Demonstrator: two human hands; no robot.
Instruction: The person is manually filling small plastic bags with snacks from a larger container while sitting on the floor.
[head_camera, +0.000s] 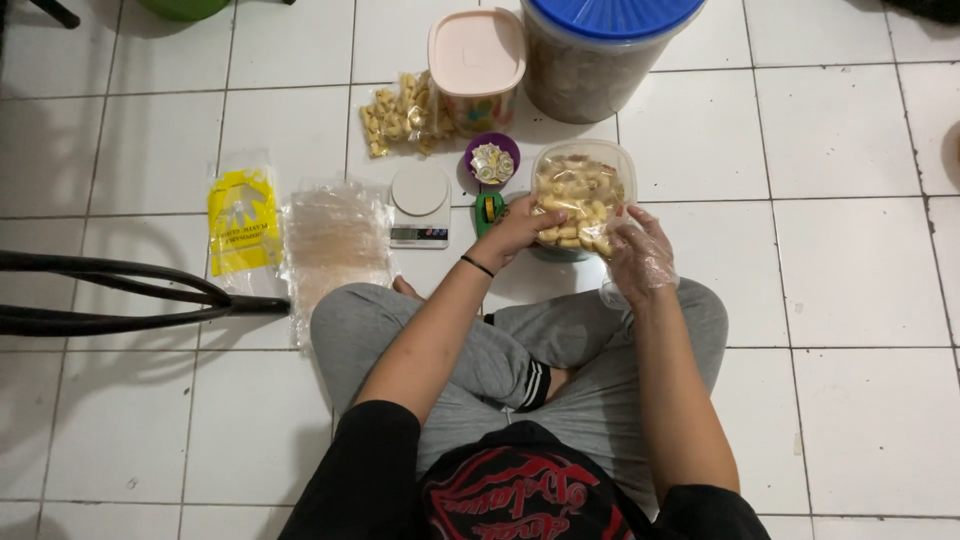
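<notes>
Left hand (522, 228) and gloved right hand (640, 256) grip the snack bag (580, 196); fingertips seemingly hidden behind.

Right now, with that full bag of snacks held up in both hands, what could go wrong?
The clear bag of snacks looks full and is held by the left hand and the gloved right hand, so pieces might spill onto the tiled floor. The small purple bowl and the kitchen scale sit close beside the left hand, so a wrist could knock them.
</notes>
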